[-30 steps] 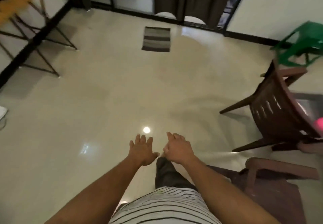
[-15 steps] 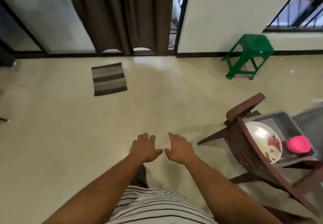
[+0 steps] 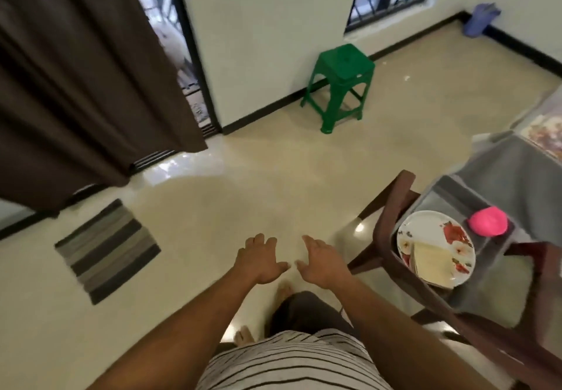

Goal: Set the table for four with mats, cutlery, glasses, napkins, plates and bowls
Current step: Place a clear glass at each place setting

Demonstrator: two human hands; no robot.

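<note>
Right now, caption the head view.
Both empty hands reach forward near a plate in a grey tray.

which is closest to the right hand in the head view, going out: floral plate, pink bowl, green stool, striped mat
From the right hand:
1. Floral plate, just to its right on the grey tray.
2. Pink bowl, beyond the plate.
3. Striped mat, far left, and green stool, by the wall: too close to call.

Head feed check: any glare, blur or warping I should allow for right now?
Head view: glare streaks the floor below the curtain; motion blur softens the striped mat and the picture's edges; wide-angle warping bends the wall lines; the plate, pink bowl and both open hands stay readable.
</note>
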